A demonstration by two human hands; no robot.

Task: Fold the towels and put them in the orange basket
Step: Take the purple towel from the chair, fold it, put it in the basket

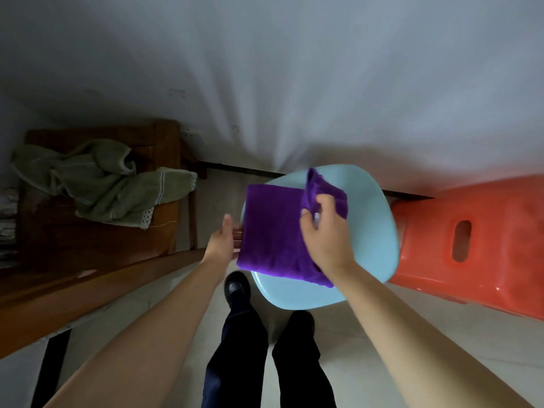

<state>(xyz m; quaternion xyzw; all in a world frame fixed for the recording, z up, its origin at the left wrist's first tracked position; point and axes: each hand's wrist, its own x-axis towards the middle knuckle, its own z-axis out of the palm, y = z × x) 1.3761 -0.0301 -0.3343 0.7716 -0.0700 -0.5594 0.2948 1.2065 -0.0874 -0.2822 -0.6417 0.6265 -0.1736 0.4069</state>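
Observation:
A purple towel [272, 228] lies partly folded on a light blue round seat [371, 231]. My right hand [323, 231] pinches a raised fold of the towel at its right side and lifts that part above the seat. My left hand [225, 241] holds the towel's left edge, thumb on top and fingers hidden under the cloth. The orange basket [485, 240] stands just right of the blue seat, with an oval handle hole in its side. Rumpled green towels [100, 184] lie on a wooden chair at the left.
The wooden chair [164, 148] stands against the white wall on the left, and a wooden beam [88, 293] runs diagonally below it. My legs and black shoes [237, 287] stand on the pale tiled floor just in front of the blue seat.

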